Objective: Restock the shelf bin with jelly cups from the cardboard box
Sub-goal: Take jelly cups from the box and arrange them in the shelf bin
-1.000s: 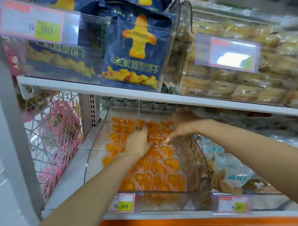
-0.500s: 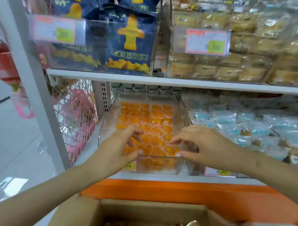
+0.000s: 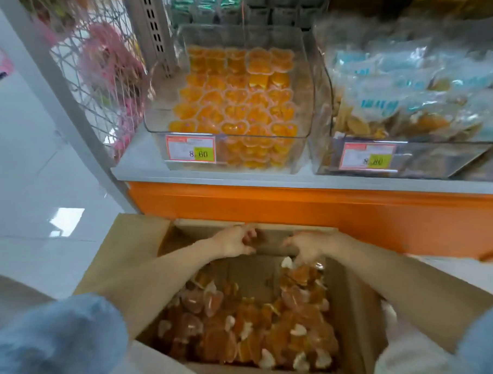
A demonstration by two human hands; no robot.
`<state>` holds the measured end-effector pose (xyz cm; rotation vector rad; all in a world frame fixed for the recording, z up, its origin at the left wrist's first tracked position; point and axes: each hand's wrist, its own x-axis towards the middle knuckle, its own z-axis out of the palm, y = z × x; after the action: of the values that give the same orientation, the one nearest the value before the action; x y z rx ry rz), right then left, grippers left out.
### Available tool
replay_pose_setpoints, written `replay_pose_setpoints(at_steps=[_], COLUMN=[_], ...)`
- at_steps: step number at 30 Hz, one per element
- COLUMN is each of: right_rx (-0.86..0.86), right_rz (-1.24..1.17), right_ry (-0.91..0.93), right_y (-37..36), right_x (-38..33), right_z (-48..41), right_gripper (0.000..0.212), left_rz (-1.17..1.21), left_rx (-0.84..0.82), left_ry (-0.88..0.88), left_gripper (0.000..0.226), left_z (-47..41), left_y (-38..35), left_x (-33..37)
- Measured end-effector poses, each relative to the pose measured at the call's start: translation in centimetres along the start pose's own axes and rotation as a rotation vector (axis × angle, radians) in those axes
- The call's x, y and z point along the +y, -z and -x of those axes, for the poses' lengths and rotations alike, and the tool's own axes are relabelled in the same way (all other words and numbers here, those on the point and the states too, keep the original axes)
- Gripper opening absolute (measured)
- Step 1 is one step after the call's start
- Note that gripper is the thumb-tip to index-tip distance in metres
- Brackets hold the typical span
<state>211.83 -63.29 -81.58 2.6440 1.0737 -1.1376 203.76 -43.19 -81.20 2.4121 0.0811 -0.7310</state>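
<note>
- The left hand (image 3: 233, 242) is over the cardboard box's far wall, at about 11 o'clock of the box opening. Its grip is curled inward, but blur hides whether anything is clamped in it.
- The right hand (image 3: 307, 244) is at about 1 o'clock of the opening, well apart from the left hand, with its fingers bent down onto the top of the pile. They touch the uppermost cups, but I cannot tell whether the grip is clamped on them.
- The jelly cups (image 3: 247, 328) in the box are heart-shaped and orange. They lie jumbled, tilted every way with no common direction, and are heaped higher toward 1 o'clock.
- The cardboard box (image 3: 129, 252) sits at 6 o'clock of the view with its mouth up and flaps folded outward. Blue sleeves (image 3: 49, 333) enter from 7 and 5 o'clock.
- The orange base panel (image 3: 267, 207) is just beyond the box, with the shelf (image 3: 268, 179) above it.
- The clear shelf bin (image 3: 161, 109) stands at 12 o'clock, its long axis running 6 to 12.
- The stocked cups (image 3: 235, 101) lie flat in the bin with lids up, in rows along that axis.
- A price tag (image 3: 190, 151) is on the bin's front at 7 o'clock.
- A bin of snack packets (image 3: 399, 89) is just beside the shelf bin at 3 o'clock.
- A wire rack (image 3: 103, 67) is at 9 o'clock.
</note>
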Motion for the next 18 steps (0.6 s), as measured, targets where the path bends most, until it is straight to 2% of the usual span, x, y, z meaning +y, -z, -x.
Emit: replay_pose_setpoints(at_steps=[4,8,13,18], right_rx=[-0.127,-0.021,0.150,0.186], right_rz=[0.016,0.029,0.111,0.233], right_ry=[-0.158,-0.237,-0.276,-0.265], right_y=[-4.9,-9.6,-11.2,-11.8], right_x=[1.9,3.3,3.1,3.0], right_z=[-2.6,-4.5,-6.0,-6.4], right_gripper=[0.069,0.083,0.057,0.052], left_rz=[0.042,0.068,0.050,0.093], left_rx=[-0.074,-0.070,-0.061,-0.109], left_ry=[0.104,0.173,0.196,0.187], left_gripper=[0.045,0.047,0.046,0.055], left_z=[-2.3,-2.8,-2.4,-4.1], left_y=[-6.3,-9.8,-12.0,-13.5], left_x=[-2.1,-3.7,-3.8,-2.9])
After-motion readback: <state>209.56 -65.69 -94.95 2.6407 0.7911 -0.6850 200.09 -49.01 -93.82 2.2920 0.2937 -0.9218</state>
